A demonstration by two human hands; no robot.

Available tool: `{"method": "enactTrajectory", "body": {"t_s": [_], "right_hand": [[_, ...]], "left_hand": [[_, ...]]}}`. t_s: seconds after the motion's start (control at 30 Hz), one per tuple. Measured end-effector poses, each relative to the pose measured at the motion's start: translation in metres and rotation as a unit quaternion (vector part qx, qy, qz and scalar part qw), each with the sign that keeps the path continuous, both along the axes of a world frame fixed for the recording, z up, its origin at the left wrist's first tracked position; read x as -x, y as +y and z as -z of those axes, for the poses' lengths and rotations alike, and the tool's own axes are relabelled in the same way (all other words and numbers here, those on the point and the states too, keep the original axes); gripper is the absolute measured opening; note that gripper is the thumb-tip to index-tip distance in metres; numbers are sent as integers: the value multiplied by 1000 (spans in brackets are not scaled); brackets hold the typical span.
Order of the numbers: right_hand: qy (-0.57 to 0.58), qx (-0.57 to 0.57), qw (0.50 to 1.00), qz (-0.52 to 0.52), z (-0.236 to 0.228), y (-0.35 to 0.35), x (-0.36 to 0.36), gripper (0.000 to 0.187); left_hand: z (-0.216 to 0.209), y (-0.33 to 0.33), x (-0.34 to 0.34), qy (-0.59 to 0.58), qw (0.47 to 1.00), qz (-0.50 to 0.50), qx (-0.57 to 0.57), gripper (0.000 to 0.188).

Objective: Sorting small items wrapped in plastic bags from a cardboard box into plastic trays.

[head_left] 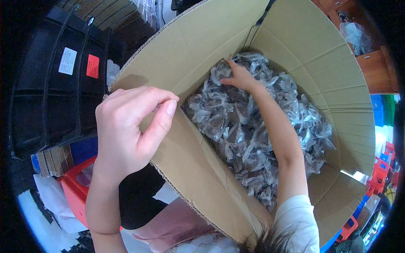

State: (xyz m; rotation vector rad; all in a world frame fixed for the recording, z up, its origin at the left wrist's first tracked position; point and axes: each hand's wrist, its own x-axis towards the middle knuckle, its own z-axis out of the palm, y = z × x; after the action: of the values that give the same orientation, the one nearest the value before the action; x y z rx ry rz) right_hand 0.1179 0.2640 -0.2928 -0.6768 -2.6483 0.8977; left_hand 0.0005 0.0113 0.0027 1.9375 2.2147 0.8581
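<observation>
Deep inside a large cardboard box (320, 71), my right hand (239, 76) has its thumb and fingers around a clear plastic bag (219, 71) near the far left corner. What that bag holds looks dark, but I cannot make it out. Many similar clear plastic bags (253, 147) with dark contents cover the bottom. My left hand (133, 126) is raised above the box's near left wall, outside the pile. Its fingers are curled and the thumb lies close to the index fingertip, with nothing showing between them.
Tall cardboard walls surround the bags. On the left stand black crates (46, 84) with labels, and below them a red plastic stool or chair (76, 189). Wooden furniture (377, 69) stands at the far right, with red bins (378, 173) further down that side.
</observation>
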Motion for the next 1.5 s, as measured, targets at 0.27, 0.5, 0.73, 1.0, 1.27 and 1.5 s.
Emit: {"method": "enactTrajectory", "body": {"t_s": [0.27,0.5,0.73,1.0,1.27,1.5], "right_hand": [[-44,28,967,251,-37,-55,16,65],[128,97,955,248,1,-64,1,67],[-19,150,943,296,-19,-74,-3,61],[-37,-26,976,212,0,-62,-5,41],[-155,-107,969,157,-20,-81,-5,38],[-37,-67,965,251,-34,8,1,26]], "left_hand": [[1,-2,-1,-3,1000,-12,0,9],[0,-2,0,-10,1000,-8,-2,9],[-2,-3,-1,-6,1000,-10,10,8],[-2,-1,-2,-5,1000,-3,5,8],[-1,1,-3,-10,1000,-10,0,9],[-1,-1,-2,-8,1000,-5,-1,9]]}}
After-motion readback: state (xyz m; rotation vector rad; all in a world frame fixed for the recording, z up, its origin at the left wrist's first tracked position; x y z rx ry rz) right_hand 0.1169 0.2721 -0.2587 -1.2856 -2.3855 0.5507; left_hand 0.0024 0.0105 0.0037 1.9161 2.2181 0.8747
